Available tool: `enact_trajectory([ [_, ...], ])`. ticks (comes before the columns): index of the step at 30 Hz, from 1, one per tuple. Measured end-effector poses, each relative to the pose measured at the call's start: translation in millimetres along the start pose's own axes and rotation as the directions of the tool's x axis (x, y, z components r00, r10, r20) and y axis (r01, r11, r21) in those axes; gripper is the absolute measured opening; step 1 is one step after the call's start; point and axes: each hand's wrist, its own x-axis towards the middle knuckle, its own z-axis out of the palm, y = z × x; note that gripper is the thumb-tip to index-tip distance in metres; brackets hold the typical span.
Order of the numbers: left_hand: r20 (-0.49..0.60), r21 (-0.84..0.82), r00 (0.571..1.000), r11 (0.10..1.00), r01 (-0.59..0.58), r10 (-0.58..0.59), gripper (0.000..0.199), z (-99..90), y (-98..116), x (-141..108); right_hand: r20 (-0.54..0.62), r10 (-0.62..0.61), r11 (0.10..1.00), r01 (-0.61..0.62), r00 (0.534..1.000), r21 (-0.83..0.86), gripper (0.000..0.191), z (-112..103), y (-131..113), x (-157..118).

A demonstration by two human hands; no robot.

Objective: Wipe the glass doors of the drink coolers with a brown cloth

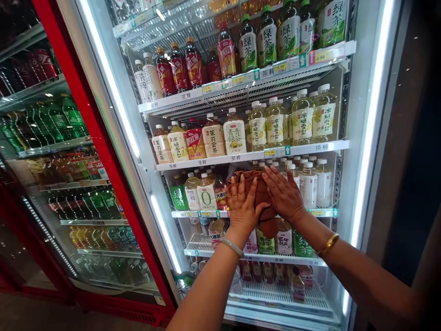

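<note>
A crumpled brown cloth lies against the glass door of a lit drinks cooler, level with the shelf of white-capped bottles. My left hand rests flat on the cloth's left side, fingers spread and pointing up. On its upper right side my right hand lies flat with the fingers stretched towards the upper left. Part of the cloth hangs down below and between both hands. The hands and cloth hide some bottles behind them.
Bottles fill several shelves behind the glass, such as a green tea bottle and a pear drink bottle. A red door frame stands left, with another drinks cooler beyond it. Bright light strips run along the sides.
</note>
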Motion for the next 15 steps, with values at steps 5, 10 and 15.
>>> enact_trajectory([
  [5, 0.022, 0.054, 0.996, 0.995, -0.083, 0.082, 0.081, -17.2, -32, -10, 0.023, 0.022, 0.999, -0.022, 0.999, -0.038, 0.077, 2, -4, 1],
  [10, 0.009, -0.025, 0.997, 0.997, 0.070, -0.070, 0.078, -17.2, -9, 3, 0.060, 0.045, 0.999, -0.046, 0.997, 0.014, 0.078, 6, -4, 1],
  [15, 0.030, -0.090, 0.999, 0.996, 0.026, -0.023, 0.079, -2.2, 28, 7, 0.075, 0.054, 0.996, -0.059, 0.996, 0.061, 0.078, 8, -1, -2],
])
